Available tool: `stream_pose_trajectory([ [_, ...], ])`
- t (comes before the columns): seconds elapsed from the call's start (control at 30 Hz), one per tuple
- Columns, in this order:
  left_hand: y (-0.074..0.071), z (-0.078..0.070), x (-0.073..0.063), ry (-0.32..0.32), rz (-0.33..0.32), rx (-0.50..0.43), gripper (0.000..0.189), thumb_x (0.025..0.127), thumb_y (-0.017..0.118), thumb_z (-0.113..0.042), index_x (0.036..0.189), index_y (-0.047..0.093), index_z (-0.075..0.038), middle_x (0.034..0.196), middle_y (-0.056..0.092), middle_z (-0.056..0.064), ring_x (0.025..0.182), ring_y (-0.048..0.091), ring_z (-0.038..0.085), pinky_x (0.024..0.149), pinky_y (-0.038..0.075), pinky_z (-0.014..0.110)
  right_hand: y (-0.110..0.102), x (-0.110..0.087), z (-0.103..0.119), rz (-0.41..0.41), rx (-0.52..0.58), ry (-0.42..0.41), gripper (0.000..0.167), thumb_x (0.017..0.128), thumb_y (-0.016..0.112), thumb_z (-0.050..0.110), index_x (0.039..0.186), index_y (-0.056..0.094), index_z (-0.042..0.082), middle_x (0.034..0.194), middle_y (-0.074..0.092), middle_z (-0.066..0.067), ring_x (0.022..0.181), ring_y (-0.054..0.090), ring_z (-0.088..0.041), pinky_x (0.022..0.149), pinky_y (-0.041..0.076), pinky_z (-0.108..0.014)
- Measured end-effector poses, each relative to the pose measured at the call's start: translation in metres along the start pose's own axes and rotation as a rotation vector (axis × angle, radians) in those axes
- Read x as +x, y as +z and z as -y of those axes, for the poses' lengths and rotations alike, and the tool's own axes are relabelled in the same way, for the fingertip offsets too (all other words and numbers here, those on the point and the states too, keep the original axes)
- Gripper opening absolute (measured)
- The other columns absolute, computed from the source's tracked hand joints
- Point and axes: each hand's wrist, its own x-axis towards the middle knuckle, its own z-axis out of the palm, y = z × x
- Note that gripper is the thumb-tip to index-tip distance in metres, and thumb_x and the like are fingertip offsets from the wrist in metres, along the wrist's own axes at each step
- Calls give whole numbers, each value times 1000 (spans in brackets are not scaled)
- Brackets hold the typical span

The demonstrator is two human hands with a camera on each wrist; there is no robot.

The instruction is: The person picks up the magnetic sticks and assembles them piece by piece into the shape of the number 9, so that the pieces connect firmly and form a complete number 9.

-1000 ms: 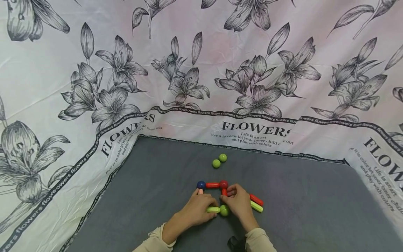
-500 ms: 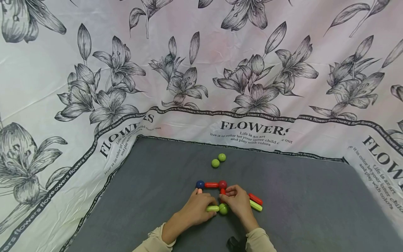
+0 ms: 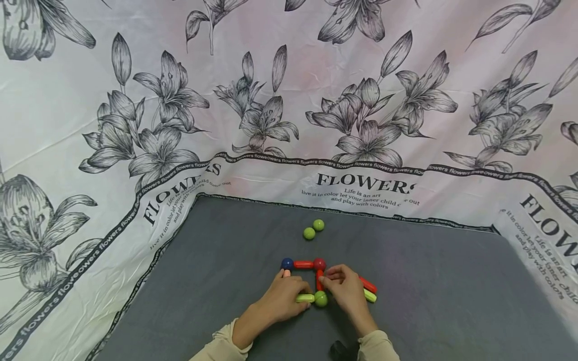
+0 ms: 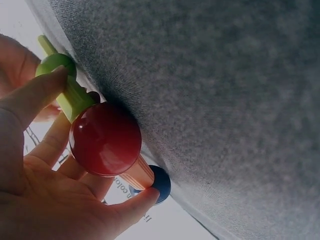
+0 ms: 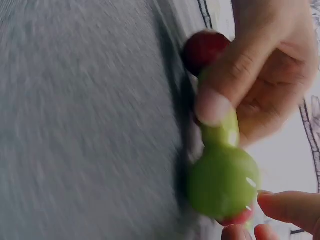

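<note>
My left hand (image 3: 281, 299) pinches a yellow-green rod (image 3: 305, 298); a finger also touches a peach rod (image 4: 138, 173). A red ball (image 4: 105, 140) joins these rods, hidden under that hand in the head view. The peach rod runs to a blue ball (image 3: 287, 263). From there a red rod (image 3: 302, 264) leads to another red ball (image 3: 319, 263). A second red rod (image 3: 319, 281) stretches down to a green ball (image 3: 321, 299), at the yellow-green rod's end. My right hand (image 3: 347, 287) is beside this rod, its fingertips close to it and spread apart in the right wrist view.
Two loose green balls (image 3: 309, 233) lie farther back on the grey table (image 3: 226, 240). Right of my right hand are a loose red rod (image 3: 368, 285) and a yellow-green rod (image 3: 370, 296), partly covered. A flower-printed cloth (image 3: 271, 175) rises behind the table. Something black (image 3: 337, 350) is at the near edge.
My right hand has shifted slightly right, off the red rod it was holding, so more of that rod shows. It now covers more of the loose yellow-green rod. The left hand keeps its place.
</note>
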Motion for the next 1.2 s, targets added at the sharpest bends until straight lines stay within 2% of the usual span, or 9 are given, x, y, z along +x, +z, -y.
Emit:
stream_pose_trajectory([
  [0.13,0,2,0,3,1,-1,18,85,79,-31,101,76,-25,93,69,-13,83,58,-2,113,34,63,-19,0,0,-52,-56,-67,24,85,80,18,102,71,5,94,75,-10,74,66,-7,64,50,-21],
  [0.27,-3,4,-1,1,5,5,16,85,79,-31,101,77,-26,92,69,-14,83,59,-2,114,33,63,-47,0,-5,-99,-132,-77,23,87,78,21,106,72,9,96,77,-8,78,69,-7,72,52,-24],
  [0.4,-7,6,-1,-8,5,11,17,86,79,-30,102,77,-25,92,69,-14,83,58,-1,114,32,63,-71,2,-16,-151,-198,-74,25,90,75,24,109,71,8,99,77,-10,88,72,-18,82,57,-35],
  [0.5,-8,7,0,-14,9,10,17,86,79,-30,102,77,-25,92,69,-14,83,58,-2,114,32,63,-82,5,-27,-151,-238,-75,28,91,74,24,113,71,6,108,76,-16,100,72,-31,88,57,-45],
  [0.63,-5,7,-1,-22,15,4,17,86,79,-30,101,77,-24,91,68,-14,82,57,-2,115,32,62,-88,6,-39,-99,-321,-77,32,90,75,23,116,72,5,117,73,-20,106,70,-38,89,55,-50],
  [0.77,-4,6,-3,-23,13,2,17,85,79,-29,102,77,-24,91,68,-14,81,56,-3,115,33,61,-89,7,-44,-52,-381,-90,33,88,76,24,116,73,6,115,74,-18,101,70,-36,86,54,-52],
  [0.9,-4,6,-3,-24,8,15,17,85,79,-29,102,77,-24,90,68,-14,79,55,-2,115,33,61,-88,9,-46,-16,-397,-113,33,88,76,23,116,73,7,112,75,-16,97,71,-33,83,55,-50],
  [1.2,-3,2,-3,-13,0,67,20,84,80,-29,104,76,-24,92,69,-13,83,57,-2,115,34,58,-86,12,-50,-18,-425,-183,28,84,78,13,110,74,6,102,77,-13,87,72,-26,77,55,-43],
])
